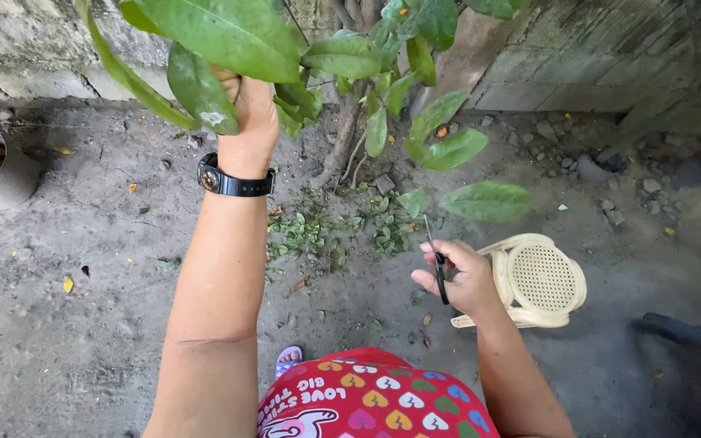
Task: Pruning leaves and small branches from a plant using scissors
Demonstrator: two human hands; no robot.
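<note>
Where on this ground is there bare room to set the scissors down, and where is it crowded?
Bare concrete ground lies open left of the left hand's arm, below the grey curved pot edge. Another patch sits under the cream plastic woven-seat stool, right of the right hand holding black-handled scissors. Crowded: green leaf clippings at the thin trunk, and rubble by the wall.

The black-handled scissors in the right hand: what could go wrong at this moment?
1. The black-handled scissors sit low, blades up, while the left hand has its grip among large green leaves; fingers are hidden and might be nicked.
2. The cream plastic stool stands close behind the right hand; an elbow could bump it.
</note>
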